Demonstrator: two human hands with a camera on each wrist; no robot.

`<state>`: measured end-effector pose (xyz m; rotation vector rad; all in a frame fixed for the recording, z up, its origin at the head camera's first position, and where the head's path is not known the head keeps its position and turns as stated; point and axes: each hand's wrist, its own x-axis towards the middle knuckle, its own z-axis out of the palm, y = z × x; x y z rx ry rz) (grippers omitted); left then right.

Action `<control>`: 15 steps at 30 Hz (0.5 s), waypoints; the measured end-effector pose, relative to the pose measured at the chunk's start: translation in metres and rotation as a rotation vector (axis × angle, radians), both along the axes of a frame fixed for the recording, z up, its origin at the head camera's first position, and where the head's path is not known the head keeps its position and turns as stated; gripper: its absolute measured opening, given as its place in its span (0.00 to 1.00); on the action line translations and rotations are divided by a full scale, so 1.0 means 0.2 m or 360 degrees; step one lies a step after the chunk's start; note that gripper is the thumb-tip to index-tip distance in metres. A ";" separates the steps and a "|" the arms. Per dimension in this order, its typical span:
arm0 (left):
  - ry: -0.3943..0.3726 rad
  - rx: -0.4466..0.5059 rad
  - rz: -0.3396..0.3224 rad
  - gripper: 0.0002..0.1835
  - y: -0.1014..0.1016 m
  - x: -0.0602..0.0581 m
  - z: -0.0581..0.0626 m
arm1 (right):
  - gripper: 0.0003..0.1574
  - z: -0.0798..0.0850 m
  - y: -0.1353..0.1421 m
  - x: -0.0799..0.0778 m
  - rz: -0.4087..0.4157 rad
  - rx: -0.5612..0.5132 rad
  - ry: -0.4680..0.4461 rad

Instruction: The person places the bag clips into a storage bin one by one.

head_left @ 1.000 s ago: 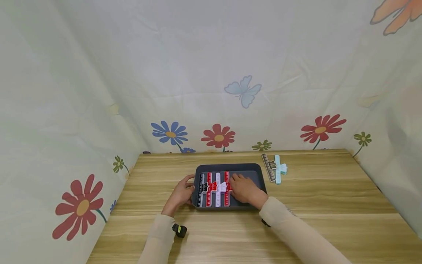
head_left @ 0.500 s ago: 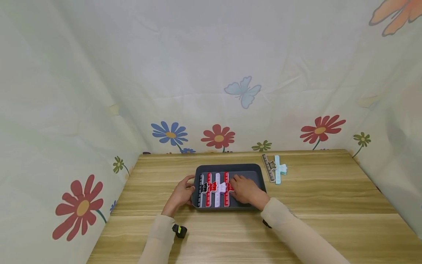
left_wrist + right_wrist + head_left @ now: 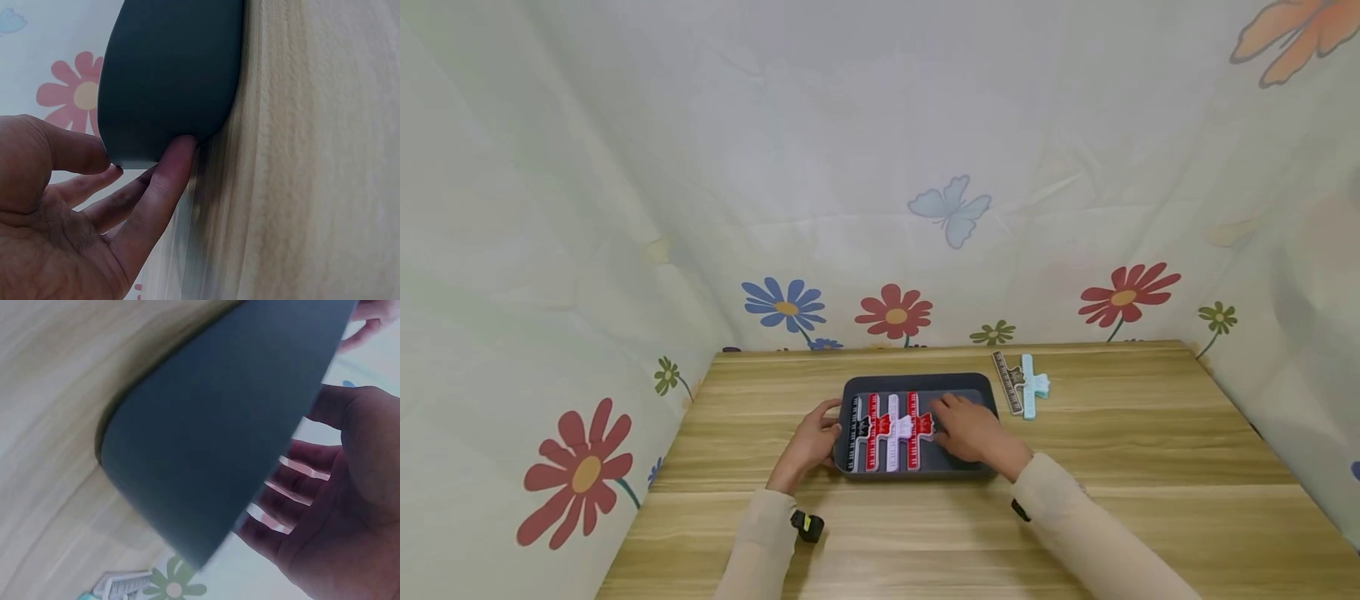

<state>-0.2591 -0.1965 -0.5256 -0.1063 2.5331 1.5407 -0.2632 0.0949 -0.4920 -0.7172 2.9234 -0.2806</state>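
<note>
A dark grey rectangular tray (image 3: pixel 917 383) lies on the table. My left hand (image 3: pixel 813 436) holds its left end; in the left wrist view the thumb meets the rim and a finger (image 3: pixel 178 156) presses low on the outer wall. Long clips with piano-key patterns lie side by side in the tray: a black clip (image 3: pixel 853 433), a red clip (image 3: pixel 872 433), a white clip (image 3: pixel 892 433) and a second red clip (image 3: pixel 913 433). My right hand (image 3: pixel 973 432) hovers over the tray's right part, fingers loosely extended and holding nothing, fingertips just right of the second red clip's handle.
Behind the tray's right corner, a dark clip (image 3: pixel 1009 383) with a keyboard pattern and a light blue clip (image 3: pixel 1028 387) lie on the wooden table (image 3: pixel 1135 433). A flower-printed cloth (image 3: pixel 1037 217) hangs behind the table.
My right hand has come off the second red clip and moved slightly right, uncovering its handle. My left hand stays at the tray. The clips keep their places.
</note>
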 end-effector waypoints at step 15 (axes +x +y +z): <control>0.0003 0.0015 -0.0004 0.29 0.00 -0.01 -0.01 | 0.31 0.06 0.14 0.02 0.0098 -0.0103 0.0342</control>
